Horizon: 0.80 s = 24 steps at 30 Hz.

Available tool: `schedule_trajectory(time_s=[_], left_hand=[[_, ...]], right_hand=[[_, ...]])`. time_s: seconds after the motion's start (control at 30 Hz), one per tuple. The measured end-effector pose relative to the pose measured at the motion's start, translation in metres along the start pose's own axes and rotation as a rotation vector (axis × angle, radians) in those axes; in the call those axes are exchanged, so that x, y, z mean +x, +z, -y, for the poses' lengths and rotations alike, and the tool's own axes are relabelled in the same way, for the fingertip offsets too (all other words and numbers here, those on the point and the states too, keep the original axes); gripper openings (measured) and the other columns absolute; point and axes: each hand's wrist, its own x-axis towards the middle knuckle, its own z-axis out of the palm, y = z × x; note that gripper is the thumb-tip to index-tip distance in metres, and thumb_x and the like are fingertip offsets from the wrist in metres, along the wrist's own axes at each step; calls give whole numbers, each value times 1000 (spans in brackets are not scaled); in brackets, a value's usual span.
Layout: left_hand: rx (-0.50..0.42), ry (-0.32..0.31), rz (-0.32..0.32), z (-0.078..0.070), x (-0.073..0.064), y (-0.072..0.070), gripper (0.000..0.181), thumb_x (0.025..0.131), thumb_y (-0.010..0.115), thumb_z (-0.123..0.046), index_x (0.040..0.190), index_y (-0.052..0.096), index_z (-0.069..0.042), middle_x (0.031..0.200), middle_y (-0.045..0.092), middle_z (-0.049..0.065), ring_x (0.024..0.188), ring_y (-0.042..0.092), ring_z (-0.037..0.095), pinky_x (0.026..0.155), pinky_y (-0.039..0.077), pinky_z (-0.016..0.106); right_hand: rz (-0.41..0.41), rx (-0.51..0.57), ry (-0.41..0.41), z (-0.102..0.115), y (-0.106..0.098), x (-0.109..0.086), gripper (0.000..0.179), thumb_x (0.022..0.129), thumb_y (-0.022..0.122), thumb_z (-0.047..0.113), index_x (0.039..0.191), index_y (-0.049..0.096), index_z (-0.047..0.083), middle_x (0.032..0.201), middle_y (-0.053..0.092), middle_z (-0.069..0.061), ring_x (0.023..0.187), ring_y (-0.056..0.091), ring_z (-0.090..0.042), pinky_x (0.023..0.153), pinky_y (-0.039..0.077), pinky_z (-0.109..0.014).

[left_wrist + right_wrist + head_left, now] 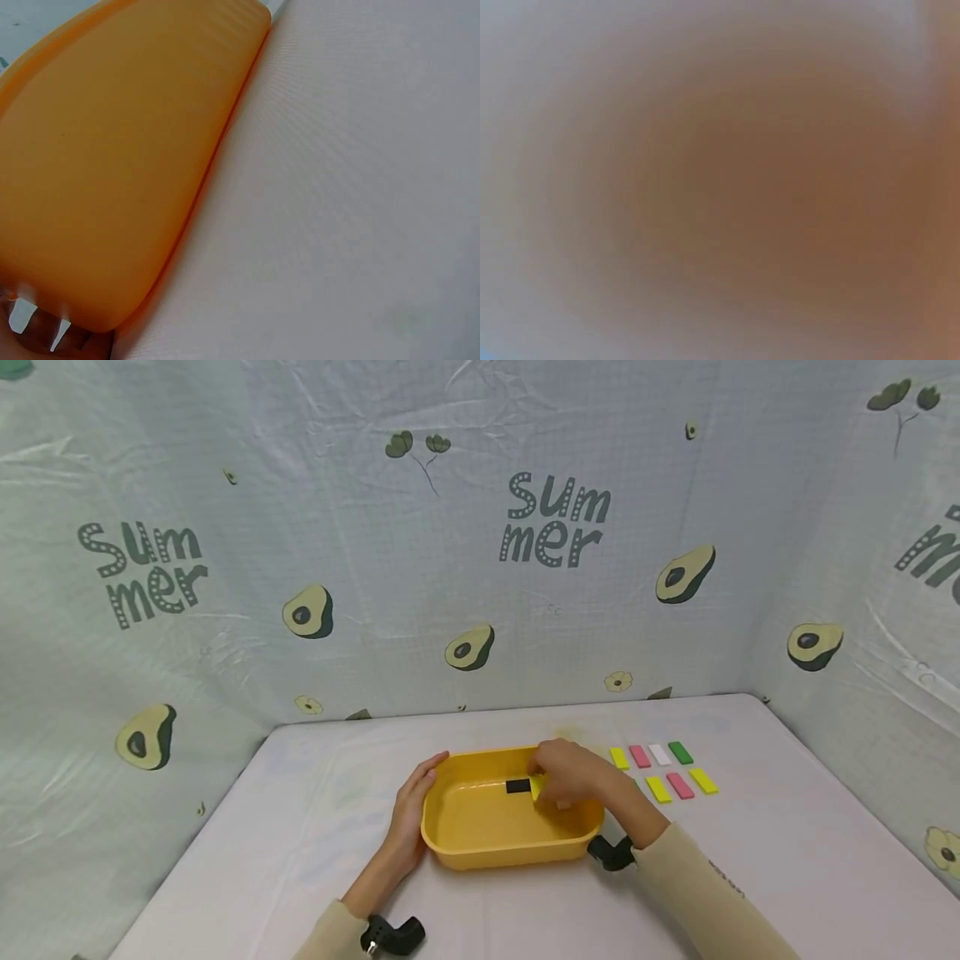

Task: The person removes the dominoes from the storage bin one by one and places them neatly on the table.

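Note:
A yellow-orange plastic tray [495,857] stands on the table in the head view. Along its left outer wall rests my left hand [406,814], the fingers reaching toward the far corner. The left wrist view has that tray wall [112,165] close up, with a few fingers [75,341] at its lower end. Inside the tray, my right hand [573,772] pinches a small yellow block [536,787]. A black block [517,786] lies just left of it on the tray floor. Partly under the hand shows a pale block [563,805]. The right wrist view is only a brown blur.
Right of the tray lie small flat blocks in two rows, among them a green block [681,752], a white block [659,754], a pink block [680,786] and yellow block [703,781]. The white-covered table [300,810] meets a printed sheet [375,568] behind.

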Motion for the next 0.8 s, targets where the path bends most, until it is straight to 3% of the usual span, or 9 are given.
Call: schedule_trajectory(time_s=[0.17, 0.53, 0.8], left_hand=[[-17, -20, -4, 0, 1, -1, 45, 112, 37, -26, 153, 51, -13, 162, 44, 4, 146, 44, 22, 106, 44, 14], [13, 0, -7, -1, 0, -2, 47, 112, 38, -29, 153, 49, -9, 162, 44, 9, 142, 48, 20, 105, 44, 14], [9, -10, -4, -1, 1, 0, 46, 112, 37, -28, 153, 49, -11, 163, 44, 7, 148, 42, 25, 120, 38, 31]], right_hand=[[-26, -7, -19, 1, -6, -3, 34, 84, 85, 16, 116, 76, 8, 113, 70, -5, 96, 56, -20, 99, 56, -42], [-75, 2, -55, -6, -24, -9, 38, 83, 86, 17, 118, 76, 8, 120, 69, -6, 102, 60, -21, 98, 58, -42], [-93, 51, -82, -20, -41, -21, 38, 85, 84, 15, 122, 75, 8, 126, 69, -8, 102, 63, -22, 93, 60, -40]])
